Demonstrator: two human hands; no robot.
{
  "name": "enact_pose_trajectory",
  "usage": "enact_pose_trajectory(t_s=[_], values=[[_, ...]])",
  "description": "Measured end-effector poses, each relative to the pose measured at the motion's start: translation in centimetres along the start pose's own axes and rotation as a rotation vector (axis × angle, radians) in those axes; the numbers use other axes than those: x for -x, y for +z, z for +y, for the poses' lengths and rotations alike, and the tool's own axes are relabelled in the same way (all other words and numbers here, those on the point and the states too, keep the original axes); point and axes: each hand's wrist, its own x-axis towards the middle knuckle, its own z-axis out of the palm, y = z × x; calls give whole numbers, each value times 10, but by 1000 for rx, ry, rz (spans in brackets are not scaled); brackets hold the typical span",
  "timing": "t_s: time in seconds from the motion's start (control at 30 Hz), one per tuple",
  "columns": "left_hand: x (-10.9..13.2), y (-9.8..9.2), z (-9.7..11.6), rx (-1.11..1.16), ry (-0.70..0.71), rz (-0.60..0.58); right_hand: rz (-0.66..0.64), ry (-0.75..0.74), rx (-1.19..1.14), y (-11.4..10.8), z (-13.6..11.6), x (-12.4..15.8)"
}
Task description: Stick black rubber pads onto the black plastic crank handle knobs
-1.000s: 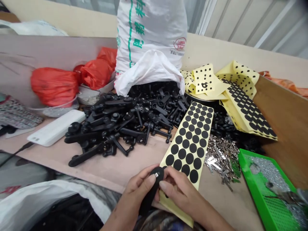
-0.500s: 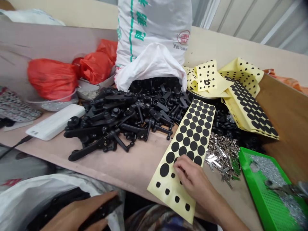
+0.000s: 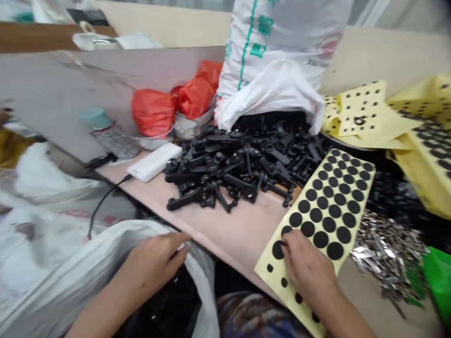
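Observation:
My left hand (image 3: 158, 263) hangs over the mouth of a white woven bag (image 3: 134, 230) with dark parts inside. Its fingers are loosely curved, a gap shows between thumb and fingers, and no part is visible in them. My right hand (image 3: 312, 265) lies on a yellow sheet of round black stickers (image 3: 347, 195). Thumb and forefinger pinch at the edge of a black sticker (image 3: 278, 249) in the lowest row of large discs. Small black dots run along the sheet's near end. Beyond both hands lies a heap of black plastic arms (image 3: 225, 164).
A large white sack (image 3: 282, 56) stands behind the heap. A white power bank (image 3: 155, 162) with a cable lies left, near red bags (image 3: 153, 112). Metal clips (image 3: 387, 249), a green tray (image 3: 439, 281) and more yellow sheets (image 3: 362, 112) are at right.
My left hand has risen from low over the bag, and the black part it held is gone from it. My right hand stays at the sticker sheet. The view has turned left.

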Motion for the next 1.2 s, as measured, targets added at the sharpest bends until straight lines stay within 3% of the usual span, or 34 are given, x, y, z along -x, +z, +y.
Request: enact_pose_trajectory(t_s=[0.03,0.17,0.37,0.53,0.63,0.8,1.07,1.2], values=[[-4,-6,2,8,15,3,18,-3,2,1,1,1],[-26,-15,12,38,90,202,18,-40,-16,0,3,1],[-59,4,33,-29,165,309,-62,6,-226,-19,-1,-8],[-78,11,40,-173,144,329,-58,75,-213,-14,-4,-8],[-79,11,41,-233,145,331,-55,43,-247,-8,-2,-4],[-71,17,46,-140,185,343,-24,-3,-270,-7,-1,1],[-74,18,50,-129,226,354,-160,-51,-383,-25,-4,6],[-75,21,50,-100,174,359,-137,-81,-452,-28,-3,12]])
